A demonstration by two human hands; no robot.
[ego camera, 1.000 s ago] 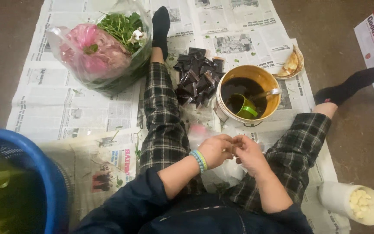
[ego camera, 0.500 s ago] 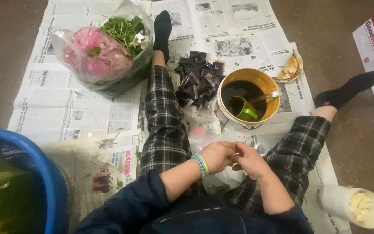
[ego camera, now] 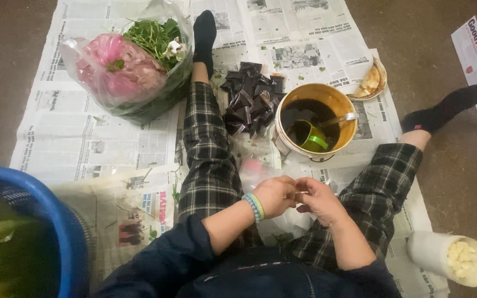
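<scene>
I sit on the floor with my legs spread over newspaper. My left hand [ego camera: 274, 194] and my right hand [ego camera: 318, 198] meet between my knees, fingers closed together on a small dark piece that is mostly hidden. A clear plastic bag with something pink [ego camera: 258, 171] lies just beyond my hands. Ahead stands a yellow bucket [ego camera: 342, 105] holding dark liquid, a green cup [ego camera: 311, 135] and a spoon. Left of it lies a pile of dark folded leaf pieces [ego camera: 249, 99].
A plastic bag of pink flowers and green herbs [ego camera: 131, 69] sits at the far left. A blue basket with green leaves [ego camera: 23, 243] is at my near left. A white cup of pale pieces [ego camera: 454, 258] stands at my right. A small woven dish [ego camera: 370, 81] lies beyond the bucket.
My hands stay together between my knees and have shifted only slightly. Everything else is unmoved.
</scene>
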